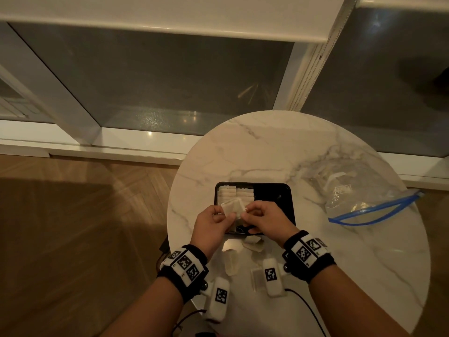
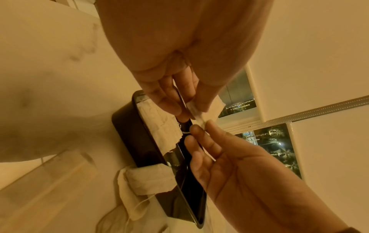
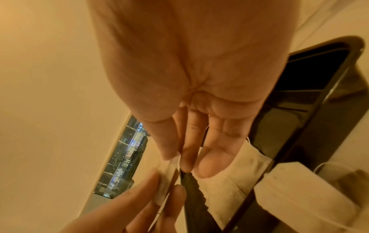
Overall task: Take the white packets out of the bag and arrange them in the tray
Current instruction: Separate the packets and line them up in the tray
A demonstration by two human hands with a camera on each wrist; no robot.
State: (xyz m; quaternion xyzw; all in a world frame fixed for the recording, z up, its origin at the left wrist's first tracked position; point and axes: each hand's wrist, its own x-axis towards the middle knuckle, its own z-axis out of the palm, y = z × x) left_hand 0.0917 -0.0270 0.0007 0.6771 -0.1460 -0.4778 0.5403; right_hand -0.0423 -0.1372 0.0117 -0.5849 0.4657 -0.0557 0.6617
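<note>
A white packet point(image 1: 232, 206) hangs just above the black tray point(image 1: 274, 190), pinched from both sides. My left hand point(image 1: 224, 215) pinches its left edge, and my right hand point(image 1: 246, 212) pinches its right corner. In the left wrist view the packet point(image 2: 207, 108) sits between my thumb and fingers, with the right hand's fingertips point(image 2: 196, 130) nipping its lower end. Two packets point(image 1: 235, 194) lie side by side in the tray's far left part. The clear bag point(image 1: 359, 198) with a blue zip lies crumpled on the right of the table.
The round marble table point(image 1: 267, 152) stands beside a window wall. Several loose packets point(image 1: 252, 243) lie on the table between the tray and the near edge, under my wrists. One packet point(image 2: 147, 181) leans against the tray's outer wall. Wooden floor lies to the left.
</note>
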